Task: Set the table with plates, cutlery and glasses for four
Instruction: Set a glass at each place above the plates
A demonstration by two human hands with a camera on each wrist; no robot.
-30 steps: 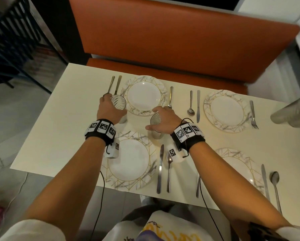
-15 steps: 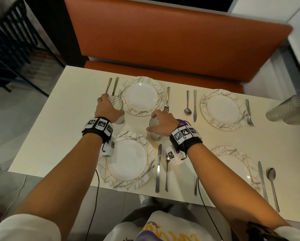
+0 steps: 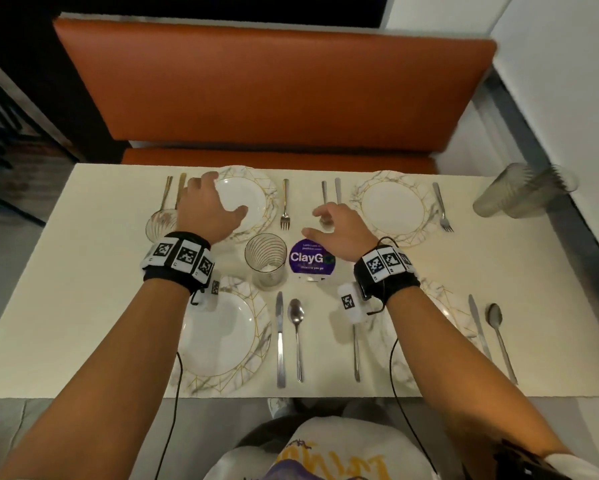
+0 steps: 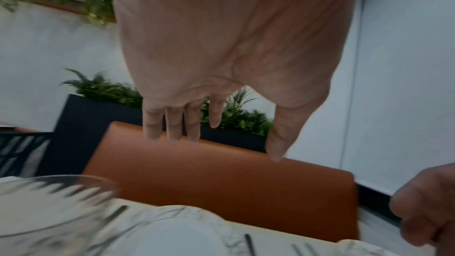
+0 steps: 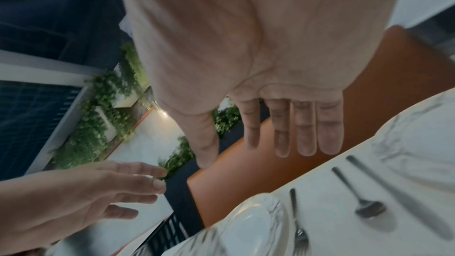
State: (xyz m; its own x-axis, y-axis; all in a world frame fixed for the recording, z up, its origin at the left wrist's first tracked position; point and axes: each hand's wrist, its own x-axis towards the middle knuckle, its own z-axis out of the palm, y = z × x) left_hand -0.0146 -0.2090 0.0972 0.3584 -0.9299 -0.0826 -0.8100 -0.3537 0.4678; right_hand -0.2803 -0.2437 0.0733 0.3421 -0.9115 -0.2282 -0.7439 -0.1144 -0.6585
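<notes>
Far-left glass stands by the far-left plate; left hand hovers above, fingers spread, holding nothing. Centre glass stands above the near knife; right hand is empty, fingers relaxed. Two stacked glasses remain at the bench's right edge: judged next, lift separately, grip low.

Both arms reach forward, side by side. The left hand is spread flat, fingers straight, holding nothing. The right hand is loose, fingers straight, also holding nothing.
</notes>
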